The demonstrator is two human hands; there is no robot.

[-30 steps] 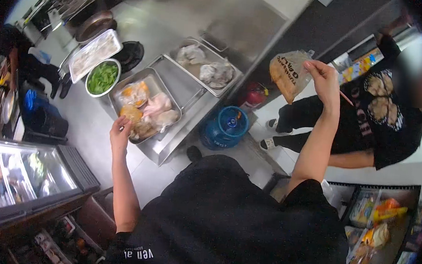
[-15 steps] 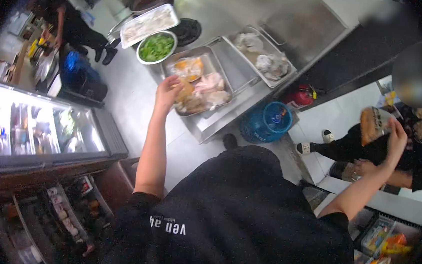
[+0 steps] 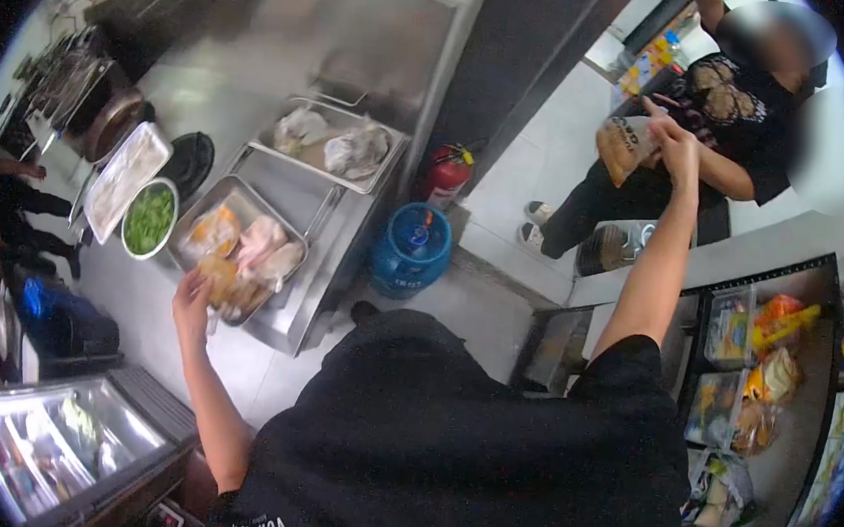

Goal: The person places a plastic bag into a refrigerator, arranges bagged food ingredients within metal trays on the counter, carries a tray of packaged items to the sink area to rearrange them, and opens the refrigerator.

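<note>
My right hand (image 3: 681, 151) is closed on the top of a clear printed plastic bag (image 3: 621, 148) with orange-brown contents, held out beside a person in a dark patterned top. That person's hand (image 3: 661, 114) is right behind the bag and overlaps it in this view. My left hand (image 3: 190, 309) hovers at the near left edge of a metal tray (image 3: 301, 245), its fingers apart and nothing in them. In the tray lie pale raw meat (image 3: 261, 239), a bag with orange contents (image 3: 212, 232) and a brownish bag (image 3: 225, 281) close to my left fingertips.
Another tray with wrapped pieces (image 3: 357, 147) sits on the steel counter (image 3: 260, 49), near a bowl of green leaves (image 3: 150, 220) and a white tray (image 3: 128, 178). A blue gas cylinder (image 3: 411, 253) and a fire extinguisher (image 3: 447, 175) stand beside it. Packets fill shelves (image 3: 768, 379) at right; another person is far left.
The view has turned to the right. My right hand has carried the bag closer to the person, whose hand is now up beside it. My left hand has drawn back to the tray's edge.
</note>
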